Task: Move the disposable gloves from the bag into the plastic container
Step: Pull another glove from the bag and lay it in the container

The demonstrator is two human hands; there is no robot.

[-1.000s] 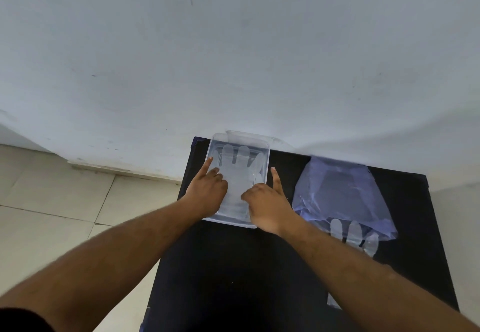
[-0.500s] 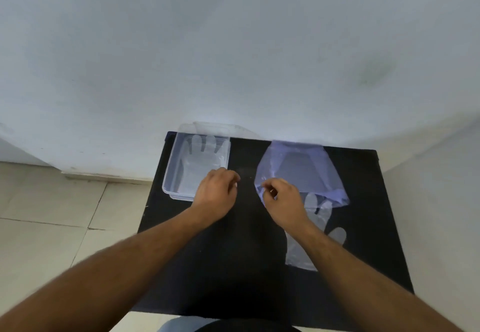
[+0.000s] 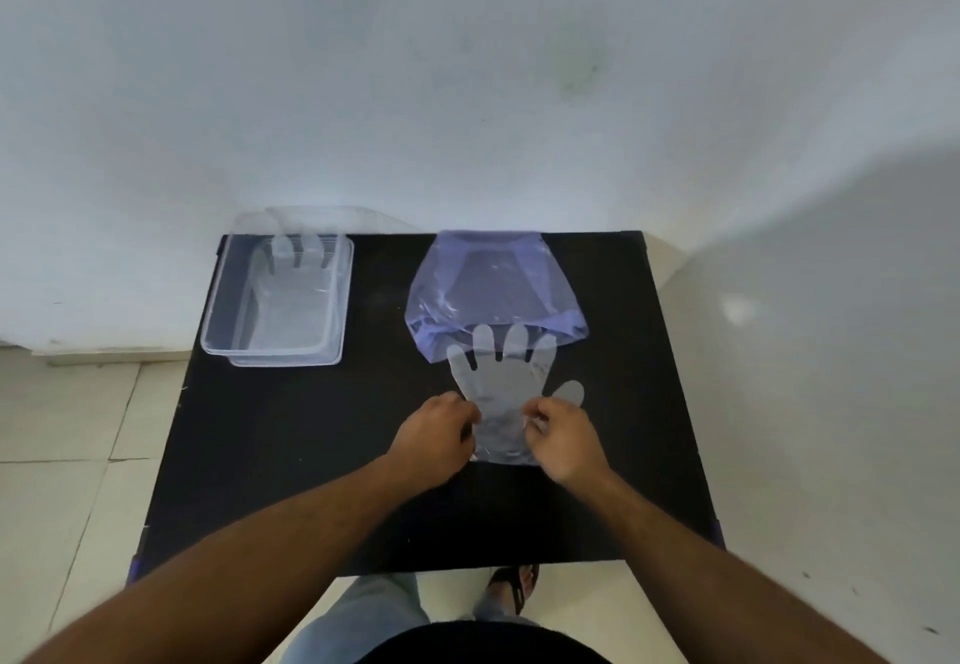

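At the bottom of the frame two bare forearms reach up over a black bench [image 3: 291, 455], above a dark shirt, jeans and a sandalled foot [image 3: 511, 585] on the pale tiled floor [image 3: 67, 429]. Near the middle of the frame the left hand [image 3: 434, 439] is curled, its fingertips pinched on the left edge of a clear glove [image 3: 501, 382] near the cuff. The right hand [image 3: 563, 437] is likewise curled, its fingertips pinching the right edge of the same glove just below the thumb. The glove lies flat on the bench between the two hands, its fingers spread and pointing toward the top of the frame, the fingertips overlapping the open mouth of a translucent purple bag [image 3: 493, 294]. The bag lies flat on the bench above centre, reaching the far edge by the wall. In the upper left of the bench, well apart from the bag, sits a clear plastic container [image 3: 221, 330] with another clear glove [image 3: 291, 289] lying inside it, fingers toward the wall. A white wall [image 3: 467, 91] fills the upper half of the frame.
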